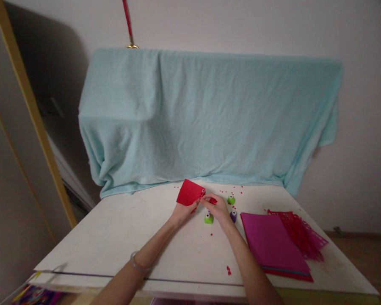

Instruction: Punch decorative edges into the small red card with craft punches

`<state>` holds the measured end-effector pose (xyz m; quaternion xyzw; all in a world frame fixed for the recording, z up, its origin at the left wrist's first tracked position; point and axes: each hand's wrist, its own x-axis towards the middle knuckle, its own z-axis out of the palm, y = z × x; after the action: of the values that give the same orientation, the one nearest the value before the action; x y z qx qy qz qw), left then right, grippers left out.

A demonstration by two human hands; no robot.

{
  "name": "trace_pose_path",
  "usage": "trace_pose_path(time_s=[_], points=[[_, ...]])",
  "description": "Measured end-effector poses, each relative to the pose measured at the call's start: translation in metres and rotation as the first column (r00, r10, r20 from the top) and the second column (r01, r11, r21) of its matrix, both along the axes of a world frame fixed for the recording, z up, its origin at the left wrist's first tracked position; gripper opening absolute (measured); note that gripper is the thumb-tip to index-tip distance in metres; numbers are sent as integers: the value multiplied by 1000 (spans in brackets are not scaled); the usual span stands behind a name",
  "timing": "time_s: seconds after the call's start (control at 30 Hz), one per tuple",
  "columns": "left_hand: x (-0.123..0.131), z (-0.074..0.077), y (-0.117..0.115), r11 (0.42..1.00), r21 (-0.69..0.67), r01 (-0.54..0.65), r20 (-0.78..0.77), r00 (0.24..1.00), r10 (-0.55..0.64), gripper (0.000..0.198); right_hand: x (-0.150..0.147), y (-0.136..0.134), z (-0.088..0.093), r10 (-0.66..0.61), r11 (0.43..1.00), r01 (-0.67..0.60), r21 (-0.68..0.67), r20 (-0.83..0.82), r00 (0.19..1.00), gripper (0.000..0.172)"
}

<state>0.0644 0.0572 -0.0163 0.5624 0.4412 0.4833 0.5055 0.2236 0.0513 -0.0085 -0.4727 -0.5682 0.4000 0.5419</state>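
Note:
My left hand point(182, 214) grips a square of red paper point(189, 191) by its lower right side, thumb on top. At the paper's right corner, small holes or cut-outs show. My right hand point(218, 208) is closed in a pinch at that same edge, its fingertips meeting my left thumb; whatever sits between them is too small to make out. Under the right fingers some red shows. Around the right hand stand small craft punches: a green punch point(208, 218) in front, another green punch point(231, 199) behind, and a purple punch point(233, 216) beside the wrist.
Tiny red paper bits point(228, 270) lie scattered over the white table point(114, 237). To the right is a stack of magenta and red paper sheets point(274, 243), with punched-out red lattice sheets point(300, 233) next to it. A pale blue cloth point(209, 114) hangs along the back edge.

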Motion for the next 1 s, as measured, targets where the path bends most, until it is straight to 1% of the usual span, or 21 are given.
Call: trace_pose_path(time_s=[0.1,0.2,0.27,0.37,0.43,0.6,0.7,0.8,0.83,0.9,0.93,1.0], points=[[0,0,0,1000,5,-8,1,1000,8,40,0,1,-1,8,1000,-8,-4,-1,1000,18],[1,-1,-1,1000,-15,-24,35,999,24,42,0,2,-2,6,1000,-6,-9,-16,1000,19],[2,-1,-1,999,-28,-31,76,997,33,43,1,3,-3,-13,1000,13,-20,-22,1000,21],[1,-3,-1,999,-18,-39,105,994,40,42,2,4,-5,-53,996,49,-76,-50,997,25],[0,-4,-1,998,-9,-55,79,995,55,41,2,4,-7,-65,992,55,-111,-90,994,27],[-2,-4,-3,999,4,-52,-68,996,52,45,3,2,-6,-70,988,40,-150,-203,977,33],[-2,-3,-4,997,22,-70,-90,993,72,47,4,3,-1,-68,975,-13,-222,-351,934,40],[-2,-3,-3,995,23,-96,-52,994,97,48,6,5,3,-69,944,-119,-308,-539,840,44],[-2,-4,-3,995,20,-99,-42,994,100,48,6,5,4,-61,939,-153,-307,-589,806,44],[-2,-6,-1,995,19,-103,-33,994,104,49,5,5,5,-29,946,-191,-261,-657,753,44],[-2,-7,-1,994,22,-105,-31,994,105,49,4,4,6,-8,953,-198,-230,-672,741,44],[-2,-9,0,993,36,-110,-37,993,111,49,0,1,8,37,966,-198,-168,-666,745,41]])
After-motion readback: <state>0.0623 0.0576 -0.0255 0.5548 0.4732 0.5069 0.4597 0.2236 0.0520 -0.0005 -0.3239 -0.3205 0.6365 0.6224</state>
